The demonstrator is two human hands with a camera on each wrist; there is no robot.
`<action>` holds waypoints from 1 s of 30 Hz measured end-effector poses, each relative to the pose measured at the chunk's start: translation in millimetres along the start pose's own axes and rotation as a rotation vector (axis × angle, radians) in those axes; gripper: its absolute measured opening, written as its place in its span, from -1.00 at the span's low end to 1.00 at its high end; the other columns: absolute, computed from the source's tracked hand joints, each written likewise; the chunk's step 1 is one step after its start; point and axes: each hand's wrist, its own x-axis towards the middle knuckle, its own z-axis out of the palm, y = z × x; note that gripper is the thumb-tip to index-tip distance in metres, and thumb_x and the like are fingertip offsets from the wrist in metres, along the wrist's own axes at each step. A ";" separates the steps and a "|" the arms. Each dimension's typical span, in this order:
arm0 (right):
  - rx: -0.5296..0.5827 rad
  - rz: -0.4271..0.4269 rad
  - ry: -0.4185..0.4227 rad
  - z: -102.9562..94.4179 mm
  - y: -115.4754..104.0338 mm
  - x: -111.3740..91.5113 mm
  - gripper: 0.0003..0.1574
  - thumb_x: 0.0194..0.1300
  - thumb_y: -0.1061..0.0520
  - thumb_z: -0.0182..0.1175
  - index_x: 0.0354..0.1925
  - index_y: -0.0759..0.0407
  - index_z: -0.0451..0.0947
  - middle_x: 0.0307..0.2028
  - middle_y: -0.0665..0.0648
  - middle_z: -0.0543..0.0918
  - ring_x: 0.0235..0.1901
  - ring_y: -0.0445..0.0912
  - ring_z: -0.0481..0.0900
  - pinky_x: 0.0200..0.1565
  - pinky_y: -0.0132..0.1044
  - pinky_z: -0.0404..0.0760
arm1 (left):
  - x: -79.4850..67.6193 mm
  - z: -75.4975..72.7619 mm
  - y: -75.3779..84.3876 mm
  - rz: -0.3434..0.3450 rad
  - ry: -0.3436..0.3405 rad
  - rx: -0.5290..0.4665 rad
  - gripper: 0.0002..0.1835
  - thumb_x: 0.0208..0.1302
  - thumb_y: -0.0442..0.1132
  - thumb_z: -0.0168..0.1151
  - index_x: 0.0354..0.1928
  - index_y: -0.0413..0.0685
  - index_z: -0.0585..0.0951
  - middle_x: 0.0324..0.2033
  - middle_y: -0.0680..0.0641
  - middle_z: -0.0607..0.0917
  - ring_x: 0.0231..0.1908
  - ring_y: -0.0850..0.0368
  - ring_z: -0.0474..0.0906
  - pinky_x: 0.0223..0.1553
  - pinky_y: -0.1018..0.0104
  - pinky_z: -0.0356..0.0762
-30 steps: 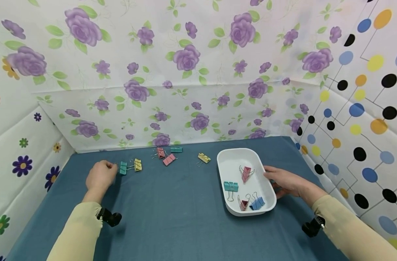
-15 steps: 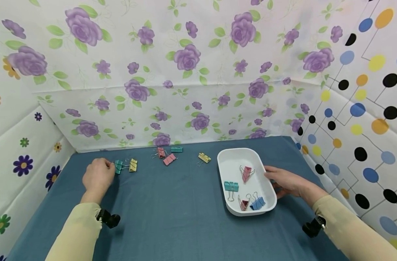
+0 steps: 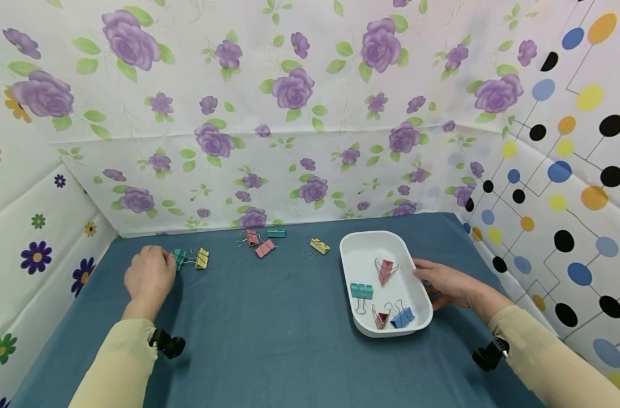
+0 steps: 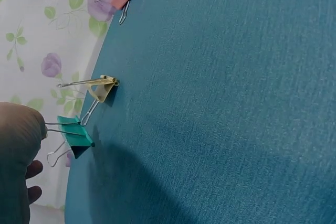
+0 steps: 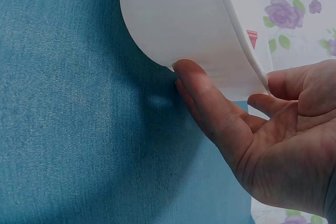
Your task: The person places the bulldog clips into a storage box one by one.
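At the left of the table, my left hand [image 3: 149, 277] pinches a wire handle of a teal binder clip [image 4: 75, 134]. A yellow binder clip [image 3: 202, 258] sits just right of it, its wire handle meeting the teal clip; the left wrist view does not clearly show whether they are hooked together. On the right, my right hand [image 3: 455, 286] grips the side of a white tray [image 3: 363, 249], some fingers at the rim and others against the lower wall. Inside the tray lie a pink clip [image 3: 385, 272], a teal clip [image 3: 361, 291], a dark red clip [image 3: 381, 320] and a blue clip [image 3: 402, 318].
Near the back edge of the blue cloth lie a red clip [image 3: 251, 238], a pink clip [image 3: 265, 248] and a teal clip [image 3: 276, 233]. Another yellow clip [image 3: 319, 246] lies left of the tray. Floral and dotted sheets stand around the table.
My left hand has drifted left with the teal clip, and the yellow clip has shifted left along with it. My right hand and the tray stay in place.
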 end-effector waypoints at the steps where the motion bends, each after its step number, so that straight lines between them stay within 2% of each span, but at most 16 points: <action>1: 0.001 0.000 0.000 0.0 0.0 0.0 -0.16 0.66 -0.11 -0.08 0.66 0.06 -0.16 0.38 0.39 0.31 0.16 0.25 0.53 -0.18 0.07 0.72 | 0.0 0.2 -0.3 -0.003 0.005 -0.003 -0.72 0.53 -0.23 0.01 -0.25 -0.31 0.58 -0.21 -0.34 0.53 -0.24 -0.32 0.52 -0.41 -0.16 0.48; 12: 0.009 -0.005 0.003 0.4 0.6 0.1 -0.16 0.66 -0.11 -0.08 0.66 0.06 -0.16 0.35 0.38 0.35 0.13 0.23 0.57 -0.18 0.08 0.73 | -2.9 -1.0 6.2 -0.050 0.042 -0.106 -0.68 0.57 -0.16 0.01 -0.04 -0.30 0.61 0.02 -0.38 0.52 -0.11 -0.32 0.53 -0.34 -0.20 0.53; 18: 0.010 -0.010 0.004 0.1 1.6 0.3 -0.16 0.66 -0.11 -0.08 0.66 0.06 -0.17 0.35 0.39 0.36 0.12 0.22 0.59 -0.18 0.08 0.73 | -4.3 -4.4 19.0 -0.020 0.058 -0.145 -0.66 0.57 -0.14 0.00 0.03 -0.27 0.63 0.14 -0.37 0.51 -0.03 -0.33 0.53 -0.30 -0.22 0.55; 30: -0.011 -0.010 0.006 -1.6 1.8 1.6 -0.14 0.66 -0.13 -0.08 0.66 0.08 -0.18 0.36 0.40 0.33 0.13 0.24 0.56 -0.19 0.07 0.72 | -4.7 -14.9 45.2 0.068 0.102 -0.206 -0.68 0.58 -0.12 0.03 -0.02 -0.22 0.65 0.16 -0.28 0.56 0.08 -0.32 0.50 -0.22 -0.26 0.54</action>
